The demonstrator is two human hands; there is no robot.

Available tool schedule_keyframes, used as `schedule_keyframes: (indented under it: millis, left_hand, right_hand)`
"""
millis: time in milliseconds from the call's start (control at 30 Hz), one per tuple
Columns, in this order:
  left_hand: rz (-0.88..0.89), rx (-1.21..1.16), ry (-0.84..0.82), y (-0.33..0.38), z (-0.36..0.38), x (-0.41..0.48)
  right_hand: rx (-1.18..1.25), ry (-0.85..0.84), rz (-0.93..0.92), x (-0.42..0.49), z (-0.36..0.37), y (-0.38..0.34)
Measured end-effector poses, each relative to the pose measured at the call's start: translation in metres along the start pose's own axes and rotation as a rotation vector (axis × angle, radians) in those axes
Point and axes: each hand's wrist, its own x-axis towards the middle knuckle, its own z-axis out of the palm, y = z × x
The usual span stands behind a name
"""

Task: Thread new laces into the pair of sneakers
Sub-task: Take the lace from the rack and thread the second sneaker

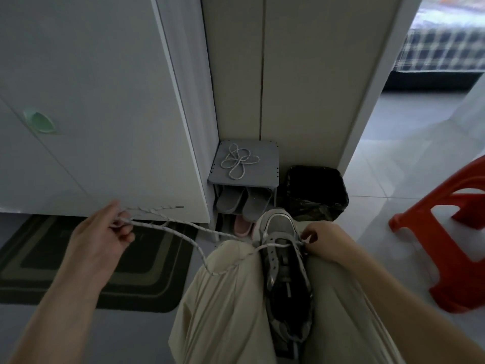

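Note:
A grey and black sneaker [284,271] lies between my knees, toe pointing away. A pale braided lace [183,233] crosses its front eyelets and runs out to the left. My left hand [105,232] grips that lace, raised left of my knee, and the metal-tipped end sticks out to the right past my fingers. My right hand [324,241] pinches the lace at the sneaker's right eyelet row. A second lace [237,161] lies coiled on top of a small grey shoe rack [265,166]. The other sneaker is not in view.
The rack holds grey slippers [242,203] and a pink one [242,225]. A black bin [316,191] stands right of it, against a white wall. A dark doormat [147,274] lies at the left under white cabinet doors. An orange plastic stool [446,232] stands at the right.

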Motion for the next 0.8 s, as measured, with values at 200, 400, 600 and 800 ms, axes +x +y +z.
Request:
schedule_keyframes:
  millis: [200,400,600,800]
  left_hand:
    - [0.024,-0.043,-0.002,0.007,0.006,0.003]
    - [0.027,-0.012,0.031,0.009,-0.003,0.005]
    - [0.025,-0.007,0.009,0.008,-0.008,0.005]
    - [-0.015,0.131,-0.006,-0.002,-0.007,0.009]
  right_hand:
    - [-0.048,0.146,-0.059,0.002,0.003,0.004]
    - [0.226,0.172,0.013,0.013,0.006,0.003]
    - [-0.239,0.103,0.113,0.025,0.003,-0.001]
    - [0.632,0.241,0.086,0.044,-0.004,-0.018]
